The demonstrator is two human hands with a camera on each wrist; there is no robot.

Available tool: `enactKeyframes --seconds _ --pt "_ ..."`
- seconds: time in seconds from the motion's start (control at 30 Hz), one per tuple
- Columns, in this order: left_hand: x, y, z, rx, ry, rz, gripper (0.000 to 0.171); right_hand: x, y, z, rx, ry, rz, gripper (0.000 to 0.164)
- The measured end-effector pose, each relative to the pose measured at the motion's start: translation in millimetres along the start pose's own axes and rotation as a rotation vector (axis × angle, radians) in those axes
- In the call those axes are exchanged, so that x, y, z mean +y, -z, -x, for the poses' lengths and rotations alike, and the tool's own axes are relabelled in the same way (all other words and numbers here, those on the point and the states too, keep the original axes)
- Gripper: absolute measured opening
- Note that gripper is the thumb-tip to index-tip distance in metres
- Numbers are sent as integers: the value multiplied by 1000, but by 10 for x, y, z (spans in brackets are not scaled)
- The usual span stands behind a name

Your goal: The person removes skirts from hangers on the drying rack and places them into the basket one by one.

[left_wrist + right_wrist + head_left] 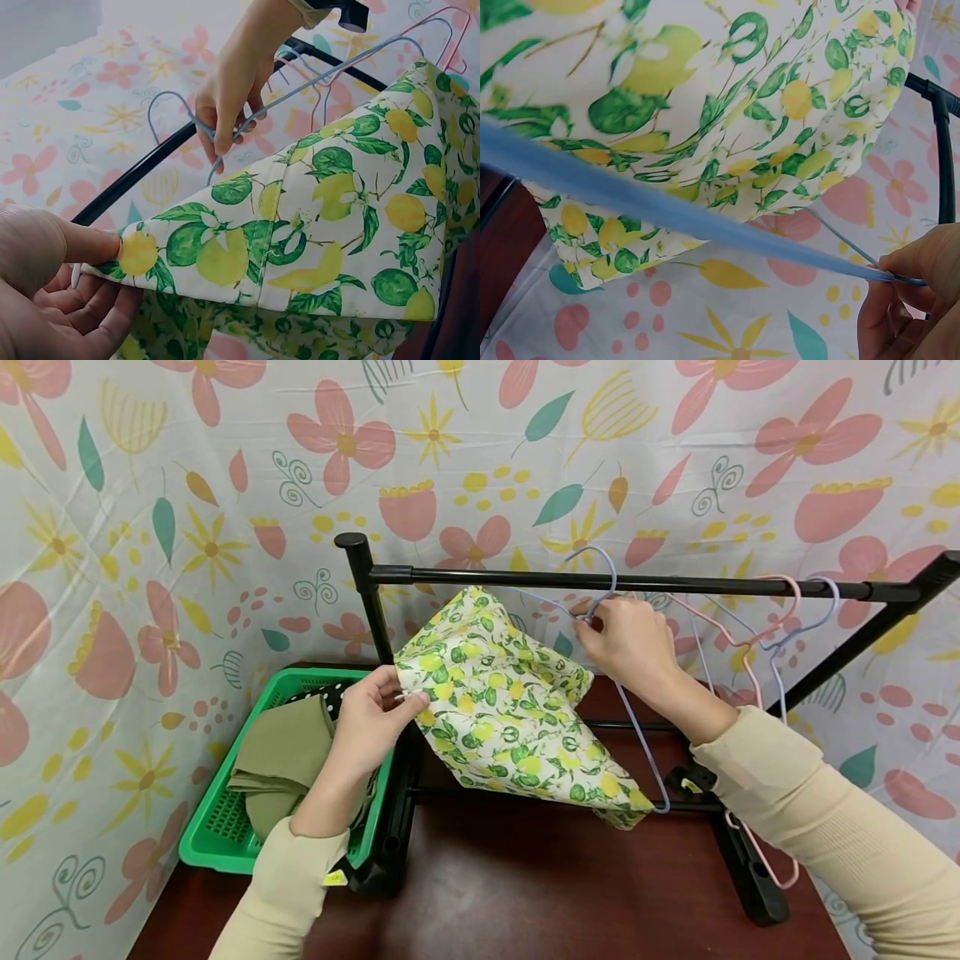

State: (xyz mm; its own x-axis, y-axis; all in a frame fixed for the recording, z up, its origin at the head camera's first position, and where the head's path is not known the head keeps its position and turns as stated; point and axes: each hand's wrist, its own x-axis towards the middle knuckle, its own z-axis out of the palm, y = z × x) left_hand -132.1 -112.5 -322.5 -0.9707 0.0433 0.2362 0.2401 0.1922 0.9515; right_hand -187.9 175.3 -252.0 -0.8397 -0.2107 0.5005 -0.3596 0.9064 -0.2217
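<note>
A lemon-print cloth point(502, 702), white with yellow fruit and green leaves, hangs on a blue hanger point(637, 739) in the head view. My left hand point(375, 718) pinches the cloth's left edge between thumb and fingers; the left wrist view shows this hand point(67, 285) close up. With my right hand point(630, 635) I grip the hanger's neck just under its hook, which is at the black rail point(487, 578). In the right wrist view, the thumb and fingers of that hand point(915, 300) pinch the blue hanger point(705, 217). The cloth hides part of the hanger.
Pink hangers point(757, 672) and another blue hanger point(780, 668) hang at the rail's right end. At the left, a green basket point(217, 852) holds folded olive cloth point(281, 752) and a black dotted piece. The rack stands on a dark red table point(570, 885) before a floral backdrop.
</note>
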Motion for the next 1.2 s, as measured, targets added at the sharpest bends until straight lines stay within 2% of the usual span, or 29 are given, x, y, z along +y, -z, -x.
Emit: enactKeyframes --seconds 0.43,0.57,0.73,0.83,0.87,0.97,1.1,1.2 --pt "45 195 1 132 -84 -150 16 13 9 -1 15 -5 4 42" --pt "53 235 -7 199 -154 -183 14 20 17 3 20 1 -8 38" --pt "14 274 -34 268 -255 -248 11 21 26 9 21 5 -2 45" --pt "4 305 -46 274 -300 -278 7 18 23 0 18 20 -14 32" --pt "7 316 -47 266 -306 -273 7 18 22 -5 18 27 -20 26" --pt "41 348 -38 251 -285 -266 6 14 22 -6 14 27 -22 26" --pt "86 389 -22 270 -244 -241 10 6 24 3 7 7 -2 46" --pt "97 423 -23 290 -254 -220 10 6 15 -2 1 10 -9 45"
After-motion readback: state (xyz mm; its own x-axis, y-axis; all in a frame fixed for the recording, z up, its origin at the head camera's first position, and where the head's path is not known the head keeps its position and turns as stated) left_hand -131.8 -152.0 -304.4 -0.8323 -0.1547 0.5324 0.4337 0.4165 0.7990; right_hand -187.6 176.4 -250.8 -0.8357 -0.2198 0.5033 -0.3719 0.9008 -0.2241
